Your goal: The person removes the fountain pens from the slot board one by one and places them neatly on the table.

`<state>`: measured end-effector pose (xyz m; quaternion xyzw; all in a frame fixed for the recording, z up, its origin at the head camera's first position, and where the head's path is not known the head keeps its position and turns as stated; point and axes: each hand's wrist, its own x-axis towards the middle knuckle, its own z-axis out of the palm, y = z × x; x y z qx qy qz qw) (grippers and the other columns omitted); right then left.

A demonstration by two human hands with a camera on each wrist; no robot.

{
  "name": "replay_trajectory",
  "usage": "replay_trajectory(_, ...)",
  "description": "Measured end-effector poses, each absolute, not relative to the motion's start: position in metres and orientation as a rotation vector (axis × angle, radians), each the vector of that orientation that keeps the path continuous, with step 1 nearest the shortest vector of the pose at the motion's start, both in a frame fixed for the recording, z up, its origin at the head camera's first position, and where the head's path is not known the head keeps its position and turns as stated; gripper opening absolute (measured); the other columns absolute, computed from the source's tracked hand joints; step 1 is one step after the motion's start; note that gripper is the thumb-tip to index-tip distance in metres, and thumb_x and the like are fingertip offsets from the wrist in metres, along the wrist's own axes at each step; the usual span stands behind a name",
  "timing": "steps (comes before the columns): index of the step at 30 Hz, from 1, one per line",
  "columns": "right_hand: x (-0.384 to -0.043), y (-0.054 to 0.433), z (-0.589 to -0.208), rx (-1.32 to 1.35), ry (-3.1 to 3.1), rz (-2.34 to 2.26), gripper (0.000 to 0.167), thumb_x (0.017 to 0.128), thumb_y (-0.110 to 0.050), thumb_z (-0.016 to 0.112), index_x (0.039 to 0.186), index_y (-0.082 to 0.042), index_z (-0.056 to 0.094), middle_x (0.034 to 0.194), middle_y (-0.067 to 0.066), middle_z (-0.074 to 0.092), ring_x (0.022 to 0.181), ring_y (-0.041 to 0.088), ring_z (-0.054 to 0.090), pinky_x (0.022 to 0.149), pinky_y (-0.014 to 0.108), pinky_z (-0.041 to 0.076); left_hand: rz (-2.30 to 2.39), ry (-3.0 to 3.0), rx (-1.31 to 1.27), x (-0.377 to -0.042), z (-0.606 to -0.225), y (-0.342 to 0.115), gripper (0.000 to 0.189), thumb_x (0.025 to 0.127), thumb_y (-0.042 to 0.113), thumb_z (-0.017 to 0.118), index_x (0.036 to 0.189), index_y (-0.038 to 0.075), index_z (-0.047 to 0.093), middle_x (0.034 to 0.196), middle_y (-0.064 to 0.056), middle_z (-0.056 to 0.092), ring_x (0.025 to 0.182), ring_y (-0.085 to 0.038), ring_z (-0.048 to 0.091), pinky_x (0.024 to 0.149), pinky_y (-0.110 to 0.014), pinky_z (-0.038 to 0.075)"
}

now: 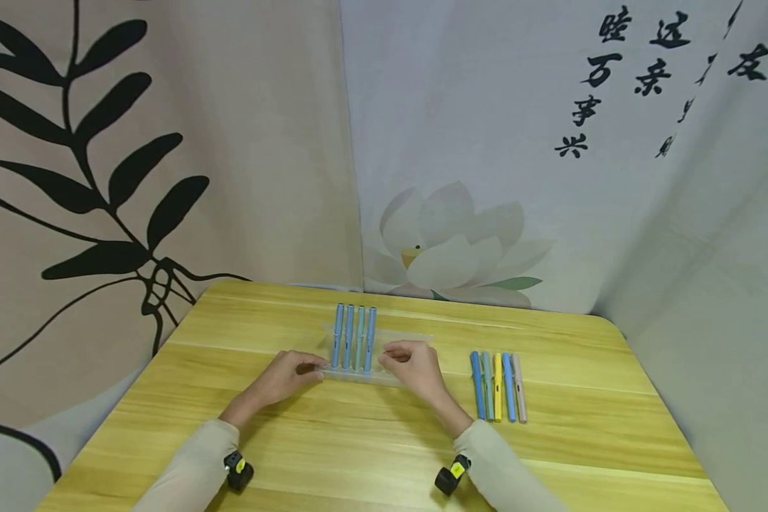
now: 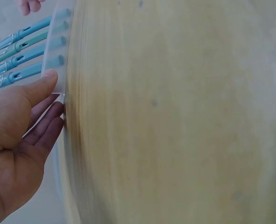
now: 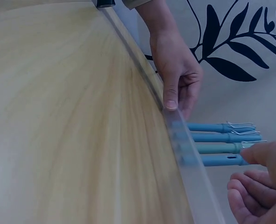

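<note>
A clear plastic pen holder [image 1: 390, 377] stands on the table with several capped pens upright in its left part, blue ones [image 1: 337, 338] and a green one [image 1: 360, 340]. My left hand [image 1: 292, 375] pinches the holder's left end; in the left wrist view the thumb of the left hand [image 2: 16, 126] lies on the clear edge, fingers beneath. My right hand [image 1: 414, 366] hovers over the holder just right of the last blue pen, fingers loosely bent with nothing visible between them. In the right wrist view, the right hand [image 3: 264, 186] overlaps the pens' cap ends; contact is unclear.
To the right, a row of several pens lies side by side on the wooden table [image 1: 333, 455]: blue, green, a yellow pen [image 1: 498, 387], blue and a pinkish-grey pen [image 1: 520, 387]. A printed curtain [image 1: 281, 142] hangs behind the table's far edge.
</note>
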<state>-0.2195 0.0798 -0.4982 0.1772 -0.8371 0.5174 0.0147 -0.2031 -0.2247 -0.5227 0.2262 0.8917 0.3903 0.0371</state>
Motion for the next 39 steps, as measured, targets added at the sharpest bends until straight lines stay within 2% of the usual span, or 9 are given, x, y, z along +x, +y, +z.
replay_trajectory(7, -0.225, 0.066, -0.501, 0.533, -2.608, 1.601, 0.027, 0.093, -0.019, 0.076, 0.113, 0.000, 0.077, 0.099, 0.009, 0.078, 0.088, 0.022, 0.075, 0.074, 0.032, 0.062, 1.194, 2.742, 0.684, -0.203, -0.522, -0.224, 0.029, 0.100, 0.017, 0.068, 0.126, 0.006, 0.072, 0.123, -0.008, 0.073, 0.110, -0.023, 0.069, 0.093, -0.038, 0.058)
replay_trajectory(13, -0.229, 0.057, -0.504, 0.493, -2.618, 1.595, 0.026, 0.091, -0.023, 0.079, 0.109, -0.004, 0.079, 0.097, 0.007, 0.078, 0.084, 0.018, 0.075, 0.072, 0.030, 0.062, 1.191, 2.752, 0.685, -0.203, -0.522, -0.223, 0.028, 0.100, 0.017, 0.068, 0.126, 0.006, 0.073, 0.122, -0.008, 0.073, 0.110, -0.024, 0.069, 0.093, -0.039, 0.058)
replay_trajectory(27, -0.232, 0.049, -0.509, 0.469, -2.641, 1.584, 0.023, 0.091, -0.018, 0.079, 0.105, 0.000, 0.079, 0.096, 0.011, 0.078, 0.084, 0.020, 0.075, 0.069, 0.029, 0.062, 1.200, 2.749, 0.691, -0.203, -0.521, -0.224, 0.028, 0.100, 0.017, 0.068, 0.125, 0.006, 0.073, 0.122, -0.009, 0.073, 0.113, -0.027, 0.069, 0.095, -0.044, 0.057)
replay_trajectory(39, -0.232, 0.049, -0.505, 0.458, -2.629, 1.573, 0.017, 0.092, -0.018, 0.078, 0.102, -0.004, 0.080, 0.093, 0.008, 0.078, 0.082, 0.016, 0.074, 0.070, 0.029, 0.061, 1.184, 2.762, 0.670, -0.204, -0.523, -0.225, 0.028, 0.099, 0.017, 0.069, 0.125, 0.007, 0.073, 0.122, -0.008, 0.073, 0.113, -0.028, 0.068, 0.096, -0.045, 0.057)
